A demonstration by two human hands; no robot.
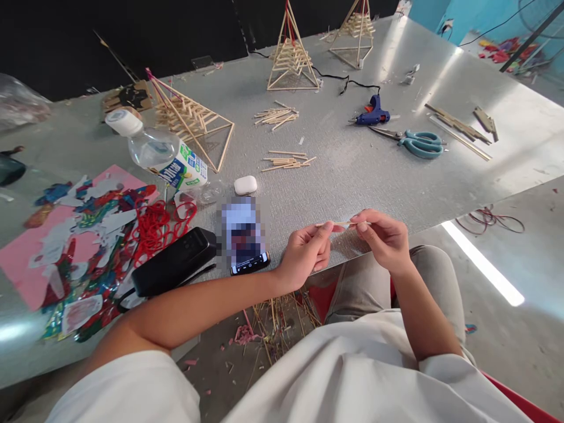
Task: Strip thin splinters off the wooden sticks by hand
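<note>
Between my two hands, over the table's near edge, is a thin wooden stick (340, 223). My left hand (307, 252) pinches its left end with thumb and forefinger, the other fingers curled in. On the other end, the fingertips of my right hand (382, 238) are closed. Both hands hide the stick's ends. Beyond them lie two small piles of short sticks, a nearer pile (288, 161) and a farther pile (277, 116). A phone (247, 235) with a lit, blurred screen lies left of my left hand, and a white earbud case (245, 185) sits above it.
Stick pyramids (291, 61) stand along the back. A blue glue gun (373, 111) and blue-handled scissors (423, 144) lie to the right, near flat wooden strips (458, 124). Leftward are a plastic bottle (163, 150), red yarn (154, 229), a black case (174, 261) and colourful scraps (88, 235).
</note>
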